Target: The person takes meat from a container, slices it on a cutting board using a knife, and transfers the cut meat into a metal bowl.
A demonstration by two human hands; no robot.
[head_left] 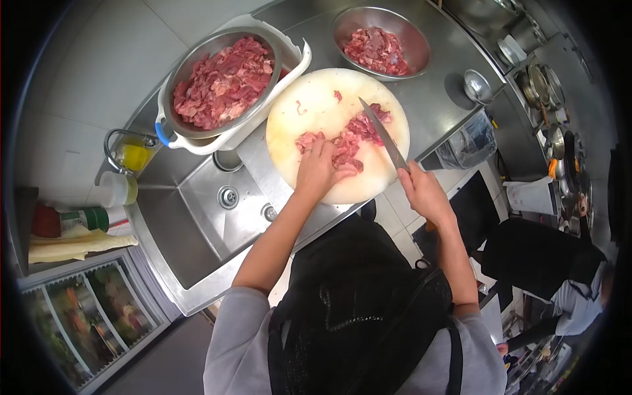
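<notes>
Pieces of raw red meat (pixel 346 146) lie across a round, pale cutting board (pixel 289 108) in the head view. My left hand (pixel 317 172) rests on the near-left part of the meat, fingers bent down and pressed onto it; the fingertips are partly hidden. In my right hand (pixel 426 194) is the handle of a kitchen knife (pixel 383 133), fingers wrapped round it. The blade points up and to the left, beside the right end of the meat. A few small scraps sit toward the board's far side.
A steel bowl (pixel 170 99) of cut meat sits in a white tub (pixel 299 66) at the left. Another steel bowl (pixel 421 49) with meat stands behind the board. A sink (pixel 174 230) is left, a bagged bin (pixel 469 141) right. Another person (pixel 536 257) stands at far right.
</notes>
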